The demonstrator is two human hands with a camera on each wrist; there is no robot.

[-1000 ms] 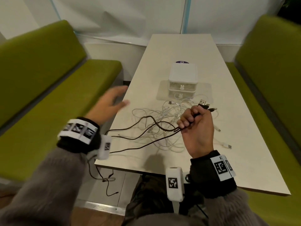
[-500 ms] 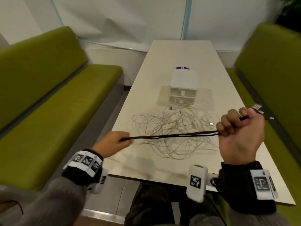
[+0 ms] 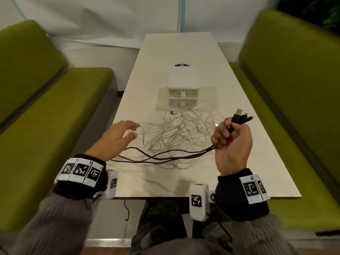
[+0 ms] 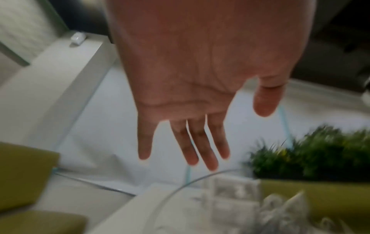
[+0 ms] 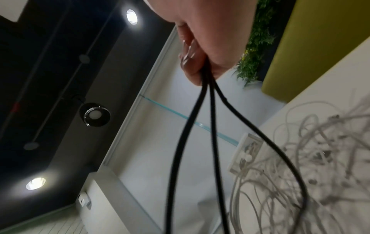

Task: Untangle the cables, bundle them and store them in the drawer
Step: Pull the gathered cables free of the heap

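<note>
Gathering the black cable (image 3: pixel 161 157) into a bundle.
Right hand (image 3: pixel 232 142) grips its folded strands; left hand (image 3: pixel 117 139), fingers spread wide at nine o'clock, must catch the slack.

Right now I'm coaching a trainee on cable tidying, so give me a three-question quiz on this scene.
1. True or false: the left hand grips the black cables.
2. Which hand holds the black plugs? A) left B) right
3. Fill in: the white cable tangle lies on the table in front of the small ____ unit.

Key: 1 false; 2 B; 3 drawer.
</note>
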